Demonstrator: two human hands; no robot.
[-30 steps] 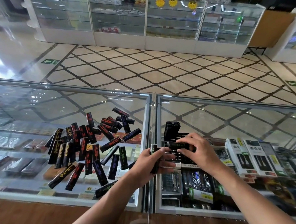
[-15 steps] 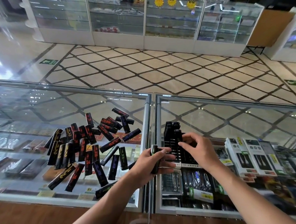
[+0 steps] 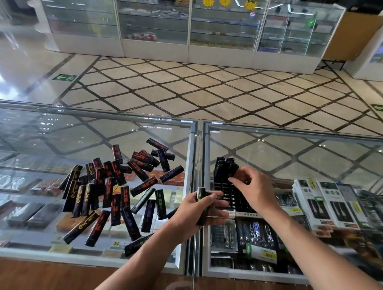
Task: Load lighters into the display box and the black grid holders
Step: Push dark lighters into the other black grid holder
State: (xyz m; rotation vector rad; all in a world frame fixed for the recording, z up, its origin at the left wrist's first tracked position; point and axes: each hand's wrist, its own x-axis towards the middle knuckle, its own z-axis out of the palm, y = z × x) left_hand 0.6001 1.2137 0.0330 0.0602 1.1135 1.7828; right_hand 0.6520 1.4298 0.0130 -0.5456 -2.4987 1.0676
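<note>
A black grid holder lies on the glass counter just right of the centre seam. Several black lighters stand upright in its far rows. My right hand pinches one more black lighter upright at the near edge of that standing group. My left hand grips a black lighter with green print beside the holder's left edge. Many loose black lighters with red, gold, purple or green print lie scattered on the left glass panel.
The glass counter top has a metal seam between its two panels. Boxed goods show under the glass at right. A wooden ledge runs along the near side. Display cabinets stand across the tiled floor.
My right hand turned its lighter from lying flat to upright and carried it back to the standing group. My left hand stayed put with its lighter.
</note>
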